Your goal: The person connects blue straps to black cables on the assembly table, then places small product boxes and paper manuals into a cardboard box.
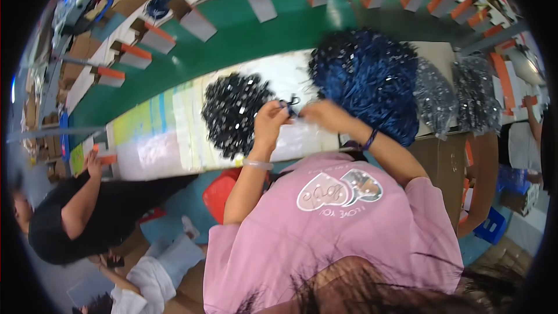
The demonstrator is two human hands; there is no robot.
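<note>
In front of my chest, my left hand [271, 121] pinches a small bundle of dark blue strands [289, 108], with a thin black loop standing up from it. My right hand [328, 116], somewhat blurred, has its fingertips drawn together at the bundle's right side. Left of my hands lies a shiny black tinsel pom-pom [235, 113] on the pale worktop [192, 134]. Just beyond my right hand is a big heap of dark blue tinsel [363, 81]. Exactly how the fingers hold the strands is too small to make out.
Silver tinsel bundles [459, 93] lie at the right end. Behind the worktop runs a green conveyor belt [232, 40], edged by several open white-and-orange boxes [260, 1]. A person in black [70, 215] works at the left. A red stool [220, 195] stands below the table edge.
</note>
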